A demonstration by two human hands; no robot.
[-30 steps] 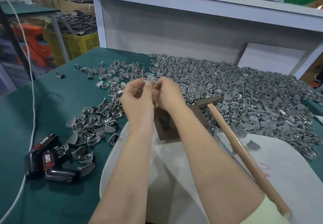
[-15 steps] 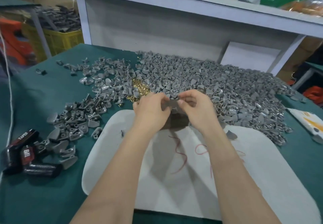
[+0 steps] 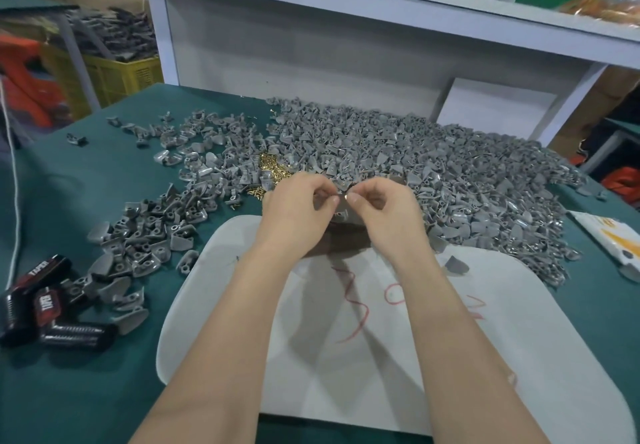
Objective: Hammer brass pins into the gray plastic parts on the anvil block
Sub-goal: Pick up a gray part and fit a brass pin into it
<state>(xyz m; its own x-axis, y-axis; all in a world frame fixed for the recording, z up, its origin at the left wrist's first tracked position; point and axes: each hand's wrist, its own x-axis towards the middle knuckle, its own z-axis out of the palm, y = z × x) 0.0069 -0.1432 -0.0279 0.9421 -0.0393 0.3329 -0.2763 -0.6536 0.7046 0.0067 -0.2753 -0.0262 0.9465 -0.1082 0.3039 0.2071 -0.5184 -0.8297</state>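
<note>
You're loading, not yet hammering: your left hand [image 3: 298,215] and right hand [image 3: 388,215] each pinch the same gray part [image 3: 343,205] just above the anvil block [image 3: 341,244]. Whether a pin sits in it, I cannot tell. Next, seat it squarely on the block.

**Colour survey of the bench, as I read it from the head camera.**
I record a dark teal-green table cover [image 3: 69,201]; a heap of parts [image 3: 450,166], uniform mid-gray, with one part [image 3: 342,205] of the same gray above a dark brown block [image 3: 346,246]; a small cluster of pins [image 3: 273,166], bright gold; a white board [image 3: 561,357] marked with loose red scribbles [image 3: 360,312]; black cans [image 3: 48,301] with red labels and white lettering; a yellow lattice-walled crate [image 3: 114,76]; a white shelf [image 3: 381,7]; a white cord [image 3: 15,173]; a white packet [image 3: 606,235] printed in orange. An orange object [image 3: 20,73] at far left is too blurred for me to identify.
</note>
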